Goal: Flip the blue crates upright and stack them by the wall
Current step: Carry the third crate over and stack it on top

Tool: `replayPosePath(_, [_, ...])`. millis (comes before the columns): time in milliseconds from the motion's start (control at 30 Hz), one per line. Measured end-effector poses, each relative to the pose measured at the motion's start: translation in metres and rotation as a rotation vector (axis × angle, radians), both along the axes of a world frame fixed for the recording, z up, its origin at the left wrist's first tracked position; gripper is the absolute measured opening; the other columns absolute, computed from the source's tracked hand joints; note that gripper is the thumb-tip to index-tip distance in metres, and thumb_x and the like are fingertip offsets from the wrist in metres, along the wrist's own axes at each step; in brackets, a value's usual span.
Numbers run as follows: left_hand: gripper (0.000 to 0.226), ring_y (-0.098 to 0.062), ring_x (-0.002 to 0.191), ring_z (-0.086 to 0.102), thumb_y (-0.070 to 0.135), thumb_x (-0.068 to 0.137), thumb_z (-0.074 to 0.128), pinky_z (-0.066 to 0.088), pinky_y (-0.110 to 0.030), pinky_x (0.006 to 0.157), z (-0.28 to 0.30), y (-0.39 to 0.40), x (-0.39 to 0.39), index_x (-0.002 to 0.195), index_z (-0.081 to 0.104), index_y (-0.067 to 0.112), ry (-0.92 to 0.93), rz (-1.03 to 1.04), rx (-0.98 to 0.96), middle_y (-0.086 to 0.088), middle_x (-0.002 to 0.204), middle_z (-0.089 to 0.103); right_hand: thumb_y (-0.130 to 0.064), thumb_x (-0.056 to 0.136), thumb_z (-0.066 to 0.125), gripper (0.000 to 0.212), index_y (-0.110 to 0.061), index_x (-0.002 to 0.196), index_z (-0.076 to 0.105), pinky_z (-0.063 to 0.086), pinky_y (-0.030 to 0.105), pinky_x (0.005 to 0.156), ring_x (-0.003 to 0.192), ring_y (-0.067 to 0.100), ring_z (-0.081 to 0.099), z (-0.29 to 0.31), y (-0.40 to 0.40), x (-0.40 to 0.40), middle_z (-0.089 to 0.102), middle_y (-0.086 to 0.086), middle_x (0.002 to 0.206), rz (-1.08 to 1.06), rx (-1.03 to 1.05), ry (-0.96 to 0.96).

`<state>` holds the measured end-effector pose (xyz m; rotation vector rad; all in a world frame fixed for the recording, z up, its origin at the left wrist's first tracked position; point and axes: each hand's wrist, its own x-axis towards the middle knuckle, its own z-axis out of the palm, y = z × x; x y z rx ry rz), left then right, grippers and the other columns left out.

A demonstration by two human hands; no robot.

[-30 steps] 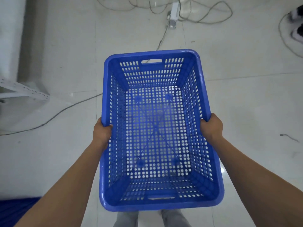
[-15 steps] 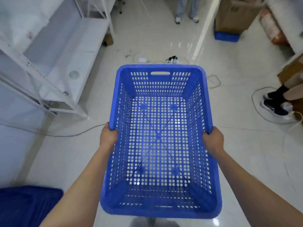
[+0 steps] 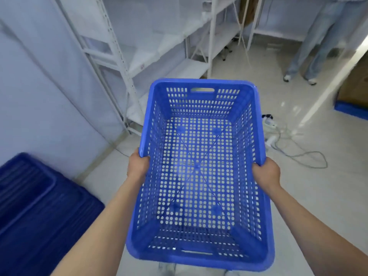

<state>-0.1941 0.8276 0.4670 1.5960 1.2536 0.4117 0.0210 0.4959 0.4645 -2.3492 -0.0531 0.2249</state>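
Fingers of left hand (image 3: 138,166) curled over left long rim of blue crate (image 3: 201,170), clamped on it; fingers of right hand (image 3: 266,173) wrapped likewise on right rim. Crate upright, open side up, empty, held in air level between both arms, clear of floor (image 3: 318,192)

Flip step for this crate: judged complete. Remaining: carry to wall (image 3: 39,92) at left, set down, stack. Dark blue object (image 3: 35,212) lower left near wall, blurred; possibly existing stack, cannot confirm. Other crates awaiting flip: none visible
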Motion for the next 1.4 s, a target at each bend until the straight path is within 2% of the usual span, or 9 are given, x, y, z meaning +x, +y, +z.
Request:
replayPosePath(133, [0.023, -0.024, 0.069, 0.063, 0.020, 0.068, 0.054, 0.056, -0.048, 0.071, 0.020, -0.050, -0.055, 0.085, 0.063, 0.033, 0.039, 0.222, 0.089, 0.000, 0.076, 0.068, -0.014, 0.083, 0.058, 0.021, 0.003, 0.094, 0.063, 0.048, 0.039, 0.070, 0.084, 0.041, 0.064, 0.001, 0.003, 0.010, 0.069, 0.024, 0.091, 0.188, 0.051, -0.007])
replayPosePath(300, [0.027, -0.025, 0.063, 0.056, 0.024, 0.071, 0.054, 0.048, -0.040, 0.061, 0.053, -0.140, -0.129, 0.095, 0.061, 0.031, 0.008, 0.461, 0.085, -0.004, 0.078, 0.066, -0.014, 0.082, 0.057, 0.018, 0.000, 0.091, 0.063, 0.044, 0.033, 0.066, 0.083, 0.038, 0.064, 0.020, -0.010, -0.014, 0.069, 0.019, 0.088, 0.411, 0.090, -0.019])
replayPosePath(433, [0.021, -0.029, 0.074, 0.063, 0.022, 0.081, 0.056, 0.054, -0.043, 0.070, 0.066, -0.209, -0.193, 0.095, 0.060, 0.036, -0.026, 0.631, 0.104, -0.003, 0.090, 0.069, -0.017, 0.082, 0.055, 0.019, -0.003, 0.092, 0.063, 0.049, 0.037, 0.070, 0.082, 0.037, 0.064, 0.037, -0.007, -0.046, 0.069, 0.016, 0.090, 0.612, 0.099, -0.033])
replayPosePath(567, [0.019, -0.026, 0.072, 0.058, 0.013, 0.092, 0.056, 0.047, -0.036, 0.066, 0.069, -0.267, -0.254, 0.104, 0.056, 0.028, -0.067, 0.803, 0.141, -0.001, 0.090, 0.065, -0.015, 0.082, 0.054, 0.016, -0.001, 0.089, 0.061, 0.048, 0.035, 0.067, 0.080, 0.036, 0.063, 0.059, -0.001, -0.091, 0.068, 0.014, 0.086, 0.784, 0.111, -0.078])
replayPosePath(767, [0.018, -0.026, 0.080, 0.060, 0.016, 0.092, 0.058, 0.048, -0.037, 0.070, 0.076, -0.351, -0.340, 0.106, 0.054, 0.027, -0.078, 1.020, 0.168, -0.003, 0.094, 0.064, -0.018, 0.081, 0.055, 0.018, -0.005, 0.090, 0.063, 0.052, 0.038, 0.071, 0.079, 0.035, 0.064, 0.087, -0.018, -0.171, 0.069, 0.013, 0.086, 0.925, 0.143, -0.143])
replayPosePath(867, [0.023, -0.028, 0.082, 0.067, 0.024, 0.084, 0.060, 0.056, -0.041, 0.074, 0.079, -0.382, -0.380, 0.107, 0.060, 0.025, -0.112, 1.078, 0.153, -0.003, 0.095, 0.070, -0.023, 0.077, 0.053, 0.016, -0.009, 0.079, 0.059, 0.049, 0.037, 0.065, 0.073, 0.034, 0.061, 0.099, -0.026, -0.206, 0.065, 0.010, 0.077, 0.991, 0.160, -0.176])
replayPosePath(967, [0.029, -0.027, 0.081, 0.071, 0.031, 0.074, 0.057, 0.060, -0.052, 0.077, 0.081, -0.401, -0.413, 0.103, 0.060, 0.035, -0.136, 1.101, 0.133, 0.001, 0.093, 0.072, -0.021, 0.078, 0.053, 0.011, -0.011, 0.074, 0.056, 0.041, 0.033, 0.062, 0.069, 0.032, 0.057, 0.111, -0.032, -0.232, 0.061, 0.010, 0.072, 1.038, 0.155, -0.198])
replayPosePath(1167, [0.008, -0.033, 0.077, 0.070, 0.023, 0.083, 0.055, 0.060, -0.054, 0.075, 0.118, -0.408, -0.422, 0.086, 0.059, 0.029, -0.150, 1.146, 0.166, -0.003, 0.084, 0.071, -0.019, 0.078, 0.054, 0.020, -0.005, 0.087, 0.065, 0.048, 0.036, 0.065, 0.077, 0.037, 0.063, 0.135, -0.011, -0.252, 0.069, 0.016, 0.082, 1.092, 0.186, -0.241])
replayPosePath(1400, [0.024, -0.029, 0.080, 0.071, 0.024, 0.088, 0.053, 0.059, -0.057, 0.077, 0.137, -0.336, -0.403, 0.106, 0.058, 0.038, -0.190, 1.161, 0.214, 0.000, 0.090, 0.071, -0.019, 0.079, 0.053, 0.017, -0.005, 0.081, 0.061, 0.052, 0.040, 0.067, 0.073, 0.036, 0.062, 0.154, 0.067, -0.240, 0.066, 0.014, 0.078, 1.109, 0.267, -0.214])
